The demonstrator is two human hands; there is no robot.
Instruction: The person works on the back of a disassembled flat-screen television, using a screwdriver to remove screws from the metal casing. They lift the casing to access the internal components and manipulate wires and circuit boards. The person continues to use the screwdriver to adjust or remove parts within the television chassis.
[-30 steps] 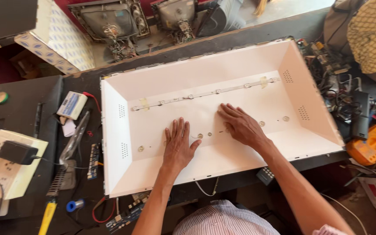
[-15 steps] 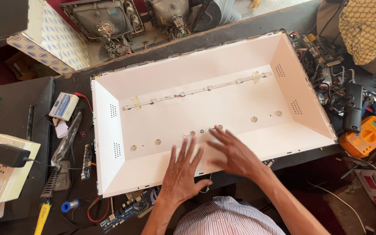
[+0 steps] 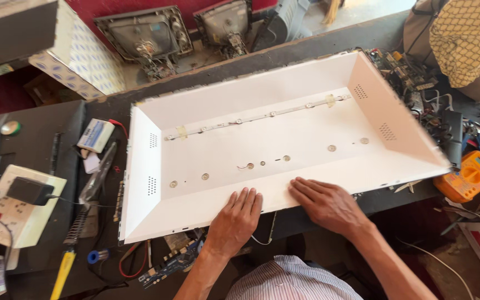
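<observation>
A large white shallow panel tray (image 3: 206,211) lies flat on the dark workbench, its inside facing up. A thin strip of small lights (image 3: 256,118) runs along its far half, taped at both ends. Small round studs dot the middle. My left hand (image 3: 235,222) rests flat, fingers together, on the tray's sloped near wall. Beside it to the right, my right hand (image 3: 324,203) lies flat on the same near wall, fingers pointing left. Neither hand holds anything.
An orange multimeter (image 3: 469,175) sits at the right. A white power strip with a black plug (image 3: 12,203), a soldering iron (image 3: 93,183), a yellow-handled tool (image 3: 62,272) and a circuit board (image 3: 173,262) lie at the left and front. Old tube chassis (image 3: 145,39) stand behind.
Both hands slid back from the tray's inner floor to its near sloped wall. The view has shifted, so the tray sits further right and higher.
</observation>
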